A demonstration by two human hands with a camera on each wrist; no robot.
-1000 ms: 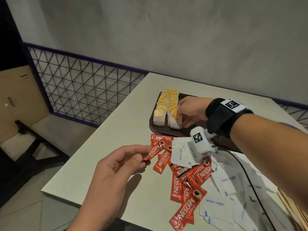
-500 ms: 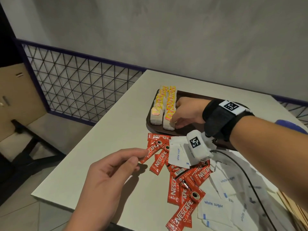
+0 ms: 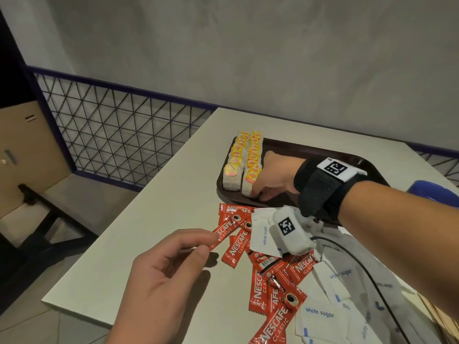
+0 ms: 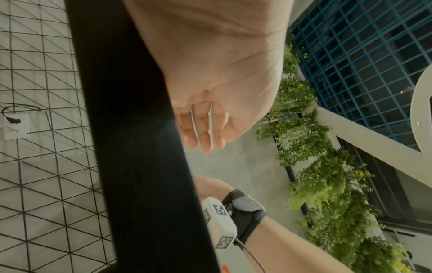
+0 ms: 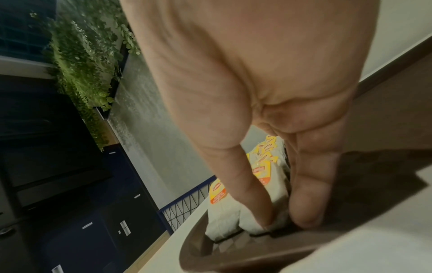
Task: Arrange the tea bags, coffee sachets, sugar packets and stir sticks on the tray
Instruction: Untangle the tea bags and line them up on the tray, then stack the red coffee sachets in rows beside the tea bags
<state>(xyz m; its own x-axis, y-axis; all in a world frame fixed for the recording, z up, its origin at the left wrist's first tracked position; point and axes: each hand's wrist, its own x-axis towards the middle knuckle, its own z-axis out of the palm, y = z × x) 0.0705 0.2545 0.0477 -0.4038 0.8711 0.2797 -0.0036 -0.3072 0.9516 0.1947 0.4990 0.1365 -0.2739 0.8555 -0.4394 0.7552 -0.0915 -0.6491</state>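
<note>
Once tallied from what showed, came out at roughly a quarter done. Found the tea bags (image 3: 244,162) standing on edge in two rows at the left end of the tray (image 3: 310,147), the only kind aboard. Saw the right hand (image 3: 275,177) down inside the tray, thumb and fingers pinched either side of the front tea bag (image 5: 278,190) of the right-hand row, apparently squaring it against its neighbours. Judged the tea-bag step all but closed. Noted bare dark tray beyond that hand, room enough for the other three kinds.

Saw the left hand (image 3: 161,276) raised over the tabletop (image 3: 161,219), thumb and forefinger clamped on one end of a red coffee sachet (image 3: 224,230), its far end over the heap. Took that as the next kind queued for the tray.

Counted everything else as left to do: coffee sachets (image 3: 270,286) scattered loose and overlapping just short of the tray's near rim, sugar packets (image 3: 320,319) spread in a white drift beside and partly under them, stir sticks (image 3: 440,316) barely visible at the lower right edge, none of them sorted. Could not tell how many sticks lay there.
</note>
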